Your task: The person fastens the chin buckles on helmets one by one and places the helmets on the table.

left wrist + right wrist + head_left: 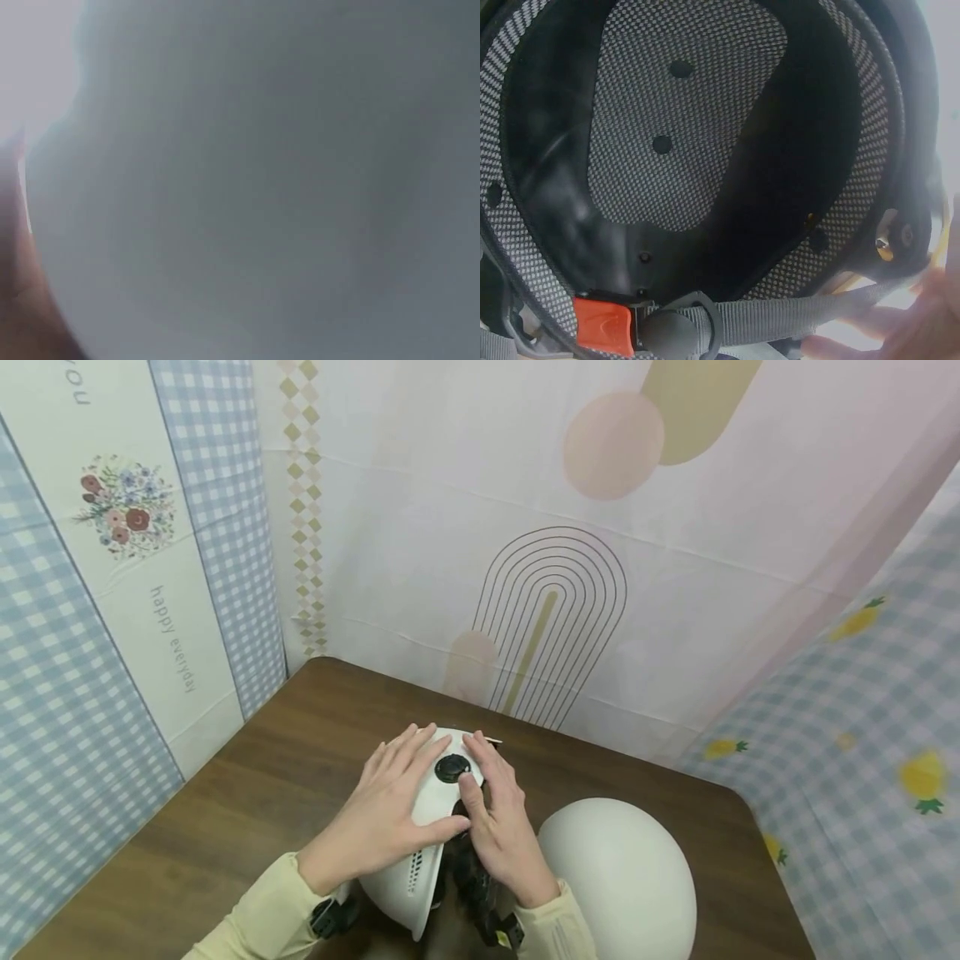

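Grip: left hand (386, 827) has fingers stretched out over the helmet (390, 887), thumb reaching its edge; honestly can't tell whether the right hand (506, 831) is clenching it or just touching.
Helmet spot: just left of the white dome (615, 877), with the wood table (247, 827) behind it on my head feed.
Long axis: roughly near-to-far alongside the dome, far end slanting a bit dome-ward.
Facing: tipped sideways, hollow toward the dome; my right wrist feed gets mesh liner (675, 112), grey strap (765, 319), orange-red buckle (604, 326).
Black disc (452, 768): beyond and left of the dome, between both hands.
Left wrist feed: mostly blurry pale surface (247, 187).
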### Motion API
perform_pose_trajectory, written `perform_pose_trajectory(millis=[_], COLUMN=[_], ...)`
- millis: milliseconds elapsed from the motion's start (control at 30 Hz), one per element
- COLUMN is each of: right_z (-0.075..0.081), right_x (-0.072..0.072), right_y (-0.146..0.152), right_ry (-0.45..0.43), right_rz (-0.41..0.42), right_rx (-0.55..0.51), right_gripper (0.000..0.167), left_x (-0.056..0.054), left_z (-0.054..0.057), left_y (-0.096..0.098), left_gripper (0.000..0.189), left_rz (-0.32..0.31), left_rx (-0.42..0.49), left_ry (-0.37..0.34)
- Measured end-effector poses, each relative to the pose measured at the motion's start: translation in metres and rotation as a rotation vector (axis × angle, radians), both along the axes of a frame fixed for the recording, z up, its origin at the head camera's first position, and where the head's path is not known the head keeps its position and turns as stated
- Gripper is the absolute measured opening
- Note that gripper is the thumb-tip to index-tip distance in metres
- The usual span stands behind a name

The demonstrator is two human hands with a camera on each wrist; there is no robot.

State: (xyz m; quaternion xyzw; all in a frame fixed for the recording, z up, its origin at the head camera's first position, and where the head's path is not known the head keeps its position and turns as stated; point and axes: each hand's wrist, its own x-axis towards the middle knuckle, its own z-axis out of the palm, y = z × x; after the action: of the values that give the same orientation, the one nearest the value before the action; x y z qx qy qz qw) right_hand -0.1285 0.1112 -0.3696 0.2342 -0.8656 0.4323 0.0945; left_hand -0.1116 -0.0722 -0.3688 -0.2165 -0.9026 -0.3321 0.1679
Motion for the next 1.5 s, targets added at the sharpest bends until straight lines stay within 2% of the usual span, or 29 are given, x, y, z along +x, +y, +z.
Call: perform_pose_trajectory(millis=[100, 200, 433, 600, 733, 1033, 1300, 1500], right_z=[0.0, -0.001, -0.002, -0.003, -0.005, -0.015, -0.026, -0.033], right_x=[0.001, 0.002, 0.002, 0.0, 0.002, 0.008, 0.012, 0.013], right_y=[-0.001, -0.002, 0.002, 0.006, 0.006, 0.001, -0.001, -0.001], right_ry=[-0.009, -0.018, 0.006, 0.007, -0.031, -0.087, -0.132, -0.161], right_rz=[0.012, 0.021, 0.031, 0.039, 0.037, -0.03, -0.064, -0.111], right_rx=[0.009, 0.012, 0.011, -0.02, -0.054, -0.076, -0.085, -0.041], right_gripper=[0.048, 0.049, 0.05, 0.05, 0.053, 0.057, 0.059, 0.062], left_x=[0.0, 0.001, 0.002, 0.004, 0.004, 0.004, 0.006, 0.008], left_z=[0.003, 0.002, 0.003, 0.005, 0.005, 0.006, 0.006, 0.007], left_y=[0.004, 0.005, 0.008, 0.01, 0.011, 0.009, 0.005, 0.003], left_gripper=[0.089, 0.085, 0.075, 0.068, 0.061, 0.059, 0.055, 0.057], left_rz=[0.006, 0.007, -0.012, -0.012, 0.004, 0.027, 0.038, 0.051], left_rx=[-0.076, -0.114, -0.131, -0.141, -0.146, -0.16, -0.155, -0.165], left_ry=[0.046, 0.083, 0.168, 0.141, 0.135, 0.143, 0.1, 0.05])
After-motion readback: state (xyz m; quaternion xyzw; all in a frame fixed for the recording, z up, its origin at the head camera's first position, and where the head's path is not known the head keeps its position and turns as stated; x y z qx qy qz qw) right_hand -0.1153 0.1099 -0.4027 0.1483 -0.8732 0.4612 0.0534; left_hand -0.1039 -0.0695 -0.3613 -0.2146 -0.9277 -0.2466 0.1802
